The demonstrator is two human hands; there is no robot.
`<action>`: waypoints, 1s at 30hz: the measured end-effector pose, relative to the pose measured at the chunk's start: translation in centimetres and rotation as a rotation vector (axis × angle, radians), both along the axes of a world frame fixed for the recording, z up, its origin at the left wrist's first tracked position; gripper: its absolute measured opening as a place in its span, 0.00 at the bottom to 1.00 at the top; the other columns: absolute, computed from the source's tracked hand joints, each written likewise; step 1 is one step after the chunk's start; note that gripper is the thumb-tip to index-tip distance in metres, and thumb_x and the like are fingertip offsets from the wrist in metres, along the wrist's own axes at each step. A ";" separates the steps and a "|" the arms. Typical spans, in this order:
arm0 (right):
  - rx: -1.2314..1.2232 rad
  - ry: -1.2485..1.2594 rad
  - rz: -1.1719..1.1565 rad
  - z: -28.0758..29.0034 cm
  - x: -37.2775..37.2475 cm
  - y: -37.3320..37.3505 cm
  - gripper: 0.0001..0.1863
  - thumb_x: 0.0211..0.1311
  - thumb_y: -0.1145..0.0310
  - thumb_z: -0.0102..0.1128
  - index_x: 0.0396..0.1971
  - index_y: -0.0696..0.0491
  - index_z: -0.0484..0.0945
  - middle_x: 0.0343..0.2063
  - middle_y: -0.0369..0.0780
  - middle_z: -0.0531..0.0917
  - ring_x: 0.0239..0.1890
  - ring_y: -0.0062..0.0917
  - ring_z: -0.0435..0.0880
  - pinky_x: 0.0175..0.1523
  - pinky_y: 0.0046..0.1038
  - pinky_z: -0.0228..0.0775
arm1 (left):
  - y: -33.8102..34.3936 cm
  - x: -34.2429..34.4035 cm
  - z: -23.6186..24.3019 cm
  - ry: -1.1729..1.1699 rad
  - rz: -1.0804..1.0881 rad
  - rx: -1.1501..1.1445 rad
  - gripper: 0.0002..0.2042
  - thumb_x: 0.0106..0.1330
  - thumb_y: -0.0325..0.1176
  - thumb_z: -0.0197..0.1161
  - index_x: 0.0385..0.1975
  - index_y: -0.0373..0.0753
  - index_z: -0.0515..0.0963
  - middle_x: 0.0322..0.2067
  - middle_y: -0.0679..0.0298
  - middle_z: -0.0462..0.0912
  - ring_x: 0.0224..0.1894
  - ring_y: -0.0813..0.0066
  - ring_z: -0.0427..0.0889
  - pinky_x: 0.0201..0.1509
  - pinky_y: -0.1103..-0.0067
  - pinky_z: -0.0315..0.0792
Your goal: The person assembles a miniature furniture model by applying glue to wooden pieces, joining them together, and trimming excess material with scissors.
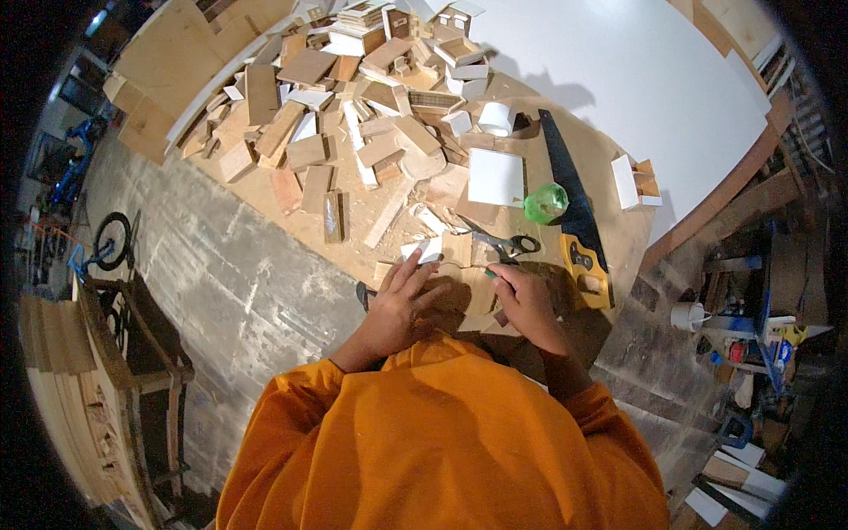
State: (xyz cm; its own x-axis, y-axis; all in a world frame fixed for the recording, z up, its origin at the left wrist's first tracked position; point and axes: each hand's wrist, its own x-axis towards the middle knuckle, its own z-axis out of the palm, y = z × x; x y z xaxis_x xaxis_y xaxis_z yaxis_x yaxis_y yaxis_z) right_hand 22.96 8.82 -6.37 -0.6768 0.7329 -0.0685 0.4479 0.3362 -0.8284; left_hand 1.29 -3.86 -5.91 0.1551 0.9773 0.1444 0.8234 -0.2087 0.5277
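Note:
My left hand (402, 305) lies with its fingers stretched out over a small white piece (424, 250) and the light wood beside it. My right hand (527, 305) is closed in a pinch on a slim, pencil-like tool with a green body (492, 274); its exact kind is too small to tell. Its tip points left, toward a pale wooden piece (458, 250) between my hands. Just beyond lie black-handled scissors (508, 241). My head and orange clothing hide part of the near work surface.
Wood offcuts (309, 153) are heaped at the far left of the table. A handsaw with a yellow handle (586, 272), a green translucent cup (546, 203), a white square board (495, 177) and a white cup (496, 119) stand or lie to the right. A white panel (636, 79) lies beyond.

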 end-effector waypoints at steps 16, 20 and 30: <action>0.347 0.012 -0.073 0.1 1.9 1.2 0.18 0.60 0.63 0.56 0.47 0.57 0.75 0.19 0.48 0.76 0.22 0.37 0.77 0.29 0.34 0.68 | 0.3 -0.4 -0.4 0.063 -0.070 0.069 0.23 0.53 0.42 0.63 0.51 0.45 0.75 0.64 0.56 0.58 0.68 0.50 0.49 0.67 0.57 0.51; 0.174 -0.147 -0.103 3.3 0.0 0.8 0.16 0.63 0.69 0.50 0.49 0.54 0.74 0.13 0.47 0.70 0.15 0.35 0.71 0.23 0.33 0.61 | 0.2 -0.4 0.5 -0.004 -0.011 0.111 0.19 0.55 0.38 0.62 0.48 0.43 0.76 0.60 0.56 0.63 0.67 0.50 0.53 0.66 0.58 0.55; 0.023 0.038 0.014 3.2 -2.8 0.0 0.11 0.63 0.71 0.49 0.40 0.58 0.78 0.14 0.40 0.71 0.16 0.23 0.70 0.22 0.28 0.60 | 1.6 -1.6 0.3 -0.233 0.105 0.202 0.17 0.57 0.34 0.64 0.46 0.40 0.77 0.48 0.57 0.75 0.53 0.52 0.71 0.53 0.64 0.69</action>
State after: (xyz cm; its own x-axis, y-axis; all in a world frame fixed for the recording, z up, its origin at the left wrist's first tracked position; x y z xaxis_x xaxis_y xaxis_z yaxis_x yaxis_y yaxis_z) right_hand 20.19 8.83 -3.15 -0.6891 0.7242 -0.0258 0.4112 0.3615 -0.8368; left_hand -0.31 -2.22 -5.61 -0.0049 0.9342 0.3567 0.7077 -0.2488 0.6612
